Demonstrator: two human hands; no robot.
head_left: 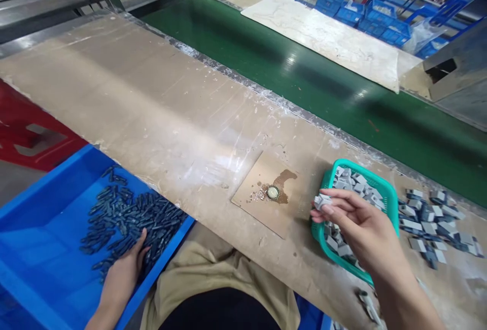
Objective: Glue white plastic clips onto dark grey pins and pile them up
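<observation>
My left hand (124, 271) reaches into a blue bin (41, 254) at the lower left, its fingers buried in a heap of dark blue-grey small parts (129, 216); what they grip is hidden. My right hand (357, 223) hovers over a teal basket (390, 195) of small grey clips (361, 185) and pinches one grey clip (322, 201) between thumb and fingertips. The basket sits on the worn tan workbench (152, 111) near its front edge.
A cardboard square (258, 200) with a brown stain and a small round cap (273, 192) lies left of the basket. Several assembled grey parts (433, 221) lie at the right. A green conveyor belt (304, 76) runs behind the bench. A red stool (26, 134) stands at left, blue crates (365, 5) far back.
</observation>
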